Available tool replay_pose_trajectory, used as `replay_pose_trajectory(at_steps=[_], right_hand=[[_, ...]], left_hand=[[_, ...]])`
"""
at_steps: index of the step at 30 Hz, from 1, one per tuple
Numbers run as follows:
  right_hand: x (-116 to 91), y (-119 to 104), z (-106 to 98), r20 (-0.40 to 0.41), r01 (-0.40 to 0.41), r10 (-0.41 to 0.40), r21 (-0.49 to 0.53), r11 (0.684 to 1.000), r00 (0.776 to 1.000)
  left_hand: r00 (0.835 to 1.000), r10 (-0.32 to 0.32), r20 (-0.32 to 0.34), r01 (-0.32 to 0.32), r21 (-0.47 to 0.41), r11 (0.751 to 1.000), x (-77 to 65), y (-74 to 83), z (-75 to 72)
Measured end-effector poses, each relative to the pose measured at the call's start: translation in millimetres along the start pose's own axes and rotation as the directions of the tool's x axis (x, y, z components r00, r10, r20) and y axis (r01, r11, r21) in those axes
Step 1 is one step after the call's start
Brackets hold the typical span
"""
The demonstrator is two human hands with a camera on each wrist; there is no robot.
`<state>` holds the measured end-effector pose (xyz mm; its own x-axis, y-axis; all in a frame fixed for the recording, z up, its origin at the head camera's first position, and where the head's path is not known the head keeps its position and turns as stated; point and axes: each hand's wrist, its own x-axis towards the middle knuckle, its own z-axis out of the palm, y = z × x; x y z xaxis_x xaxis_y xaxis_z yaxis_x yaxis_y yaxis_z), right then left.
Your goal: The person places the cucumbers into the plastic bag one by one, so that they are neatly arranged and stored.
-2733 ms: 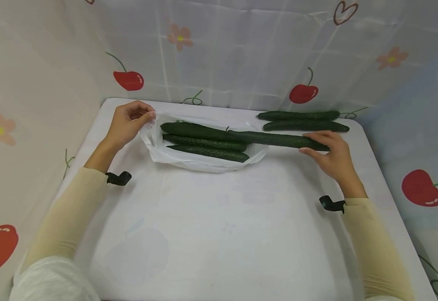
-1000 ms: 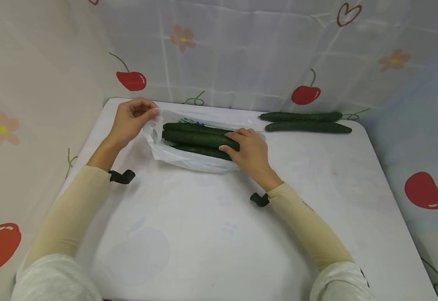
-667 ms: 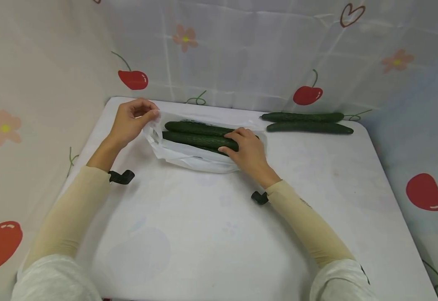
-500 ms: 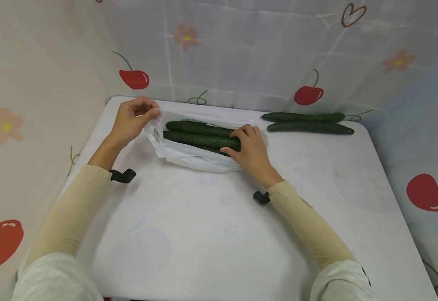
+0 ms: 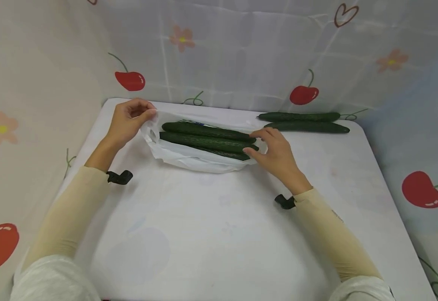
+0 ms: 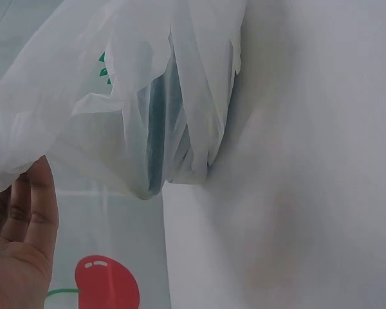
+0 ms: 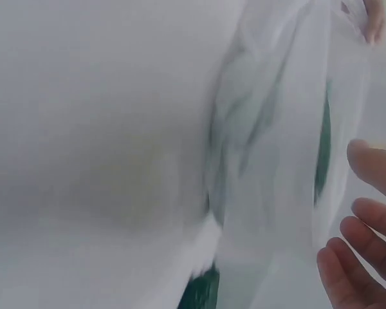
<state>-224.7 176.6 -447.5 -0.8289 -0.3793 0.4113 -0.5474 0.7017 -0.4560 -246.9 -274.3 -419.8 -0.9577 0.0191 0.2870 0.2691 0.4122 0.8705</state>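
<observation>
A white plastic bag (image 5: 200, 165) lies on its side at the back of the table with its mouth spread. Three dark green cucumbers (image 5: 209, 141) show inside it, lying lengthwise; others may be hidden beneath. At the left end, my left hand (image 5: 126, 121) pinches the bag's rim between thumb and fingers and holds it up. My right hand (image 5: 275, 152) is by the cucumbers' right ends, thumb and fingers apart. The right wrist view shows nothing between its fingers (image 7: 367, 222). In the left wrist view the raised plastic (image 6: 26, 129) stretches from the fingertips.
Two more cucumbers (image 5: 305, 127) lie side by side on the table at the back right, beyond my right hand. A curtain printed with cherries (image 5: 219, 54) hangs right behind the table (image 5: 203, 234).
My right hand has laid a long cucumber into the bag among the others, let go of it and drawn back to the right. My left hand keeps its pinch on the rim.
</observation>
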Motion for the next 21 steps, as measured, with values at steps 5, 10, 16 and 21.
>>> replay_pose_trajectory(at_steps=[5, 10, 16, 21], right_hand=[[-7, 36, -29, -0.070, -0.074, 0.074, -0.003, 0.997, 0.995], [-12, 90, -56, -0.060, -0.206, 0.206, 0.008, 0.978, 0.977], [-27, 152, -83, 0.006, -0.378, 0.378, 0.028, 0.925, 0.926], [-34, 185, -93, 0.027, -0.519, 0.518, 0.030, 0.854, 0.855]], left_hand=[[1.000, -0.004, -0.003, 0.004, -0.002, 1.000, -0.6, 2.2, 0.9], [1.000, -0.016, -0.008, 0.016, -0.005, 1.000, -1.6, 1.1, 0.3], [1.000, -0.017, 0.003, 0.017, -0.018, 1.000, 0.1, -1.0, 1.1], [1.000, -0.019, 0.002, 0.019, -0.012, 1.000, 0.9, -2.6, 0.9]])
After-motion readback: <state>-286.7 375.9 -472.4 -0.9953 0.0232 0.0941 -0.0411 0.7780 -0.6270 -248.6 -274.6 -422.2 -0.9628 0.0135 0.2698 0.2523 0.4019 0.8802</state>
